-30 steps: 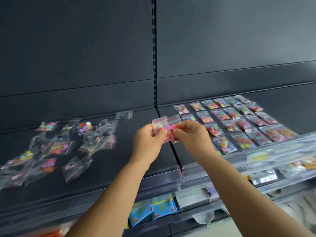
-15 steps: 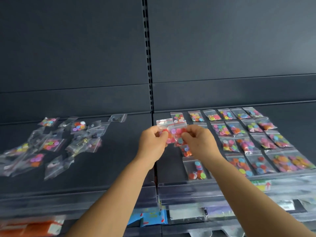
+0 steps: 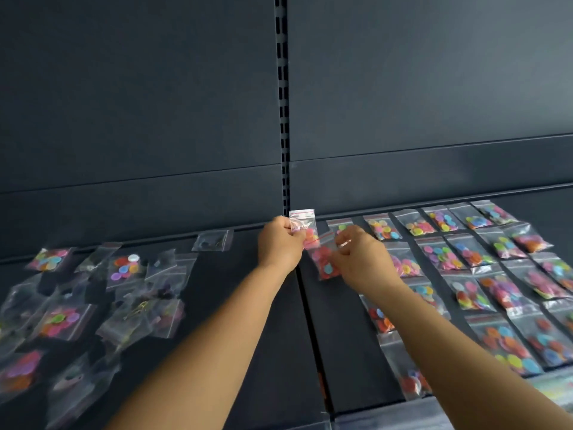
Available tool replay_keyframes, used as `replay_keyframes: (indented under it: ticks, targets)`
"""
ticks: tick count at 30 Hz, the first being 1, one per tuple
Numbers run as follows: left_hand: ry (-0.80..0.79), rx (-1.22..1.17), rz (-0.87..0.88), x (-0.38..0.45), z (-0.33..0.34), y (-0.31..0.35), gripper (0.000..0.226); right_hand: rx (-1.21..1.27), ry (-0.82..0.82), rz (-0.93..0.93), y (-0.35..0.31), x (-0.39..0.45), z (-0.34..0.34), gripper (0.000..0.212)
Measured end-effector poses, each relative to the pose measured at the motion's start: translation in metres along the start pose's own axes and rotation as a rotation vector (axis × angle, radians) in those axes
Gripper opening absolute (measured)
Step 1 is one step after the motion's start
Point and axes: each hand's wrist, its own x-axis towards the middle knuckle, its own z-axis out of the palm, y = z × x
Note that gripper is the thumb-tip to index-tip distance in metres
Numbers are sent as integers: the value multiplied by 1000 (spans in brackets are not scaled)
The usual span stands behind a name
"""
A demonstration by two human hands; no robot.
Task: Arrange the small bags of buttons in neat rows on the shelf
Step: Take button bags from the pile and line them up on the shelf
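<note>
My left hand (image 3: 280, 243) pinches a small clear bag of pink buttons (image 3: 303, 223) held upright above the seam between two dark shelf boards. My right hand (image 3: 361, 256) grips a second bag of red and pink buttons (image 3: 324, 262), tilted, just right of the seam and low over the shelf (image 3: 341, 336). The two bags overlap between my hands. Rows of button bags (image 3: 471, 252) lie in a neat grid on the right board. A loose heap of bags (image 3: 124, 290) covers the left board.
A slotted upright (image 3: 283, 119) divides the dark back panels. One lone bag (image 3: 212, 241) lies near the back wall, left of my left hand. A bare strip of shelf runs along the seam under my forearms.
Both hands have moved farther back toward the wall, and the two bags are now pulled apart, one in each hand. The view has tilted down over the shelf.
</note>
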Motion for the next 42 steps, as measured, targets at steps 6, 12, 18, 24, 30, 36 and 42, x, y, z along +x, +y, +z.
replay_keyframes:
  ticks: [6, 12, 18, 24, 30, 36, 42]
  targets:
    - [-48, 124, 87, 11, 3, -1, 31, -236, 26, -50, 0, -1, 8, 18]
    - [-30, 372, 317, 8, -1, -5, 28, -420, 16, -360, 11, -13, 10, 24]
    - [-341, 588, 451, -5, -14, -20, 70, -532, -9, -541, 26, -32, 17, 43]
    - [-371, 613, 410, -19, -11, -13, 81, -535, -73, -574, 27, -40, 15, 54]
    - [-389, 650, 416, -24, -10, -10, 82, -672, -187, -516, 22, -48, 9, 59]
    - [-427, 696, 437, -28, -12, -5, 86, -771, -218, -468, 16, -52, 10, 60]
    - [-440, 725, 432, -29, -11, 0, 83, -803, -236, -484, 15, -55, 5, 60]
